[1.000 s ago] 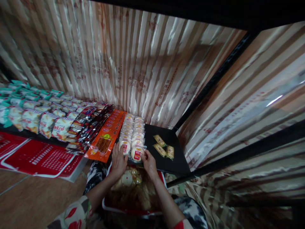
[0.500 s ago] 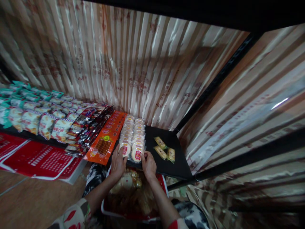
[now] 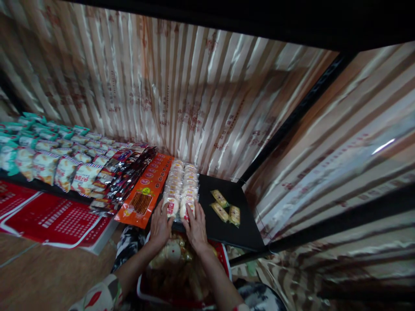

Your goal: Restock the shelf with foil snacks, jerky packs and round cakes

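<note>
Two rows of round white pastries in clear wrappers (image 3: 177, 185) run back across the black shelf (image 3: 223, 233). My left hand (image 3: 160, 225) touches the front pack of the left row, its fingers apart. On the front of the right row rests my right hand (image 3: 196, 224), fingers spread over the wrapped pastry (image 3: 187, 209). Just left of the rows lies a flat orange snack packet (image 3: 144, 190). Under my forearms, a red container with a white rim (image 3: 227, 263) holds more wrapped food, dim and partly hidden.
Three small yellow wrapped cakes (image 3: 220, 211) lie on the shelf to the right. Dark shiny packets (image 3: 121, 177) and white bags (image 3: 86, 177) fill the left side. Striped sheeting (image 3: 194, 86) hangs behind, and a black post (image 3: 292, 116) slants up at the right.
My right hand has moved from the outer side of the right row onto its front pack, fingers spreading. My left hand stays at the left row. The view has shifted slightly.
</note>
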### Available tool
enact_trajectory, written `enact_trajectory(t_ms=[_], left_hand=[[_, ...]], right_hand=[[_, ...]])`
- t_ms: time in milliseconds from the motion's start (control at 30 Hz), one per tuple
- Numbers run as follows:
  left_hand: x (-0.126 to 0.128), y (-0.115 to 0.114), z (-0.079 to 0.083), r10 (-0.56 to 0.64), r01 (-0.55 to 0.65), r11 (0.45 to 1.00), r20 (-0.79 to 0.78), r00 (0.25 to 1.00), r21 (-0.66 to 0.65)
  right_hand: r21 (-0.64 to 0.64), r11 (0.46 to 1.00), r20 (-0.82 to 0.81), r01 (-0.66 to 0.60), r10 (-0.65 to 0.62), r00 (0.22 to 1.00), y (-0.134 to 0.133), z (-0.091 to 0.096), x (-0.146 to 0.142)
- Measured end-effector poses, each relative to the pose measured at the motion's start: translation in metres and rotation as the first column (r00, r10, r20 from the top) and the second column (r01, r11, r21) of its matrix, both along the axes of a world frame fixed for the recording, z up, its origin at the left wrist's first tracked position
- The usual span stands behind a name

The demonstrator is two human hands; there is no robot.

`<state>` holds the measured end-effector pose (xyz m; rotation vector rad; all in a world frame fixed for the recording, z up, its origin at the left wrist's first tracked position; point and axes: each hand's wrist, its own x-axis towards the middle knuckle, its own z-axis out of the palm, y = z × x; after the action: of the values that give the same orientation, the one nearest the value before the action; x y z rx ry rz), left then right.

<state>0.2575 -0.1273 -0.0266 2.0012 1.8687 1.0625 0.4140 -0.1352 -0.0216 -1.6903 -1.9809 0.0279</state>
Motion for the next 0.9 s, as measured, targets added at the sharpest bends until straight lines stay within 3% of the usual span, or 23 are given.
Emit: enact_trajectory(t_ms=[267, 467, 667, 800, 900], left_hand=[[0.001, 0.006, -0.005, 0.009, -0.008, 0.999, -0.018, 1.0, 0.053], [0.011, 0.006, -0.012, -0.013, 0.037, 0.957, -0.086, 0.996, 0.287], [0.022, 0.018, -0.007, 0.058, 0.021, 0.921, -0.191, 0.98, 0.388], [0.023, 0.03, -0.016, 0.075, 0.05, 0.918, -0.297, 0.952, 0.393], [0.026, 0.04, -0.03, 0.135, 0.005, 0.892, -0.278, 0.951, 0.452]], right_hand=[[-0.007, 1.0, -0.027, 0.012, -0.012, 1.0, 0.003, -0.004, -0.001], [0.159, 0.987, 0.025, 0.03, -0.035, 0.999, 0.009, 0.011, 0.003], [0.179, 0.979, 0.102, -0.093, 0.076, 0.992, 0.078, 0.047, 0.004], [0.003, 0.987, 0.167, -0.158, 0.155, 0.974, 0.139, 0.063, -0.013], [-0.141, 0.981, 0.203, -0.133, 0.16, 0.966, 0.182, 0.067, -0.031]])
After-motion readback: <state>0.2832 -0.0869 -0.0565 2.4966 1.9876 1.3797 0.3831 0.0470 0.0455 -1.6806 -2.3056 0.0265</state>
